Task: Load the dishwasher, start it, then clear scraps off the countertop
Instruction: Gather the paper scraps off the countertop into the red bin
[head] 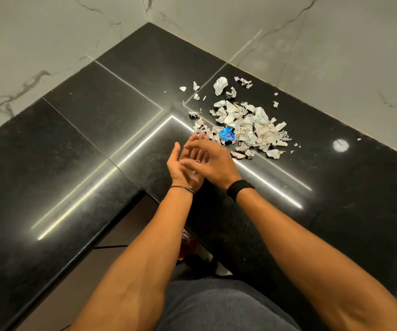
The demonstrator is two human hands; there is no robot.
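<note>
Our left hand (182, 164) lies loose, palm-up, right hand (215, 158) flat across it, near the countertop (92, 144) edge; scraps (247, 125) just beyond.

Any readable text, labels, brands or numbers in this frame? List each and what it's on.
Nothing legible anywhere in this view.
paper scraps: faint grey marks on some pieces, too small and blurred to read.
blue wrapper: shiny, no print that can be made out.
black wristband: no lettering visible.
countertop and marble wall: no text or signs.
</note>
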